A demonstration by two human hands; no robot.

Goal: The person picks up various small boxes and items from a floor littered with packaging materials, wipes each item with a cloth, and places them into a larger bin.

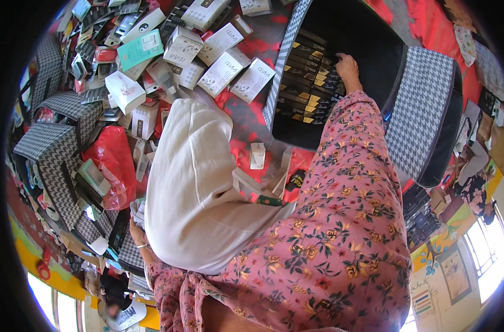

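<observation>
My right hand [348, 67] reaches into a large black-lined storage box [368, 33] with houndstooth sides. Its partly bent fingers are apart, at the right end of stacked small black packs [304, 83] with gold ends; no held thing shows. The packs fill the box's left part in rows. My left hand [137, 231] hangs low beside my pale-trousered knee, next to a crumpled grey cloth [138, 212]. Its fingers are mostly hidden, so whether it grips the cloth cannot be made out.
White cartons [221, 74] and a mint-green box [140, 51] lie heaped at the upper left. Houndstooth boxes [52, 155] and a red plastic bag [112, 160] crowd the left. A small white box [257, 156] sits before me. The houndstooth lid [418, 105] leans right.
</observation>
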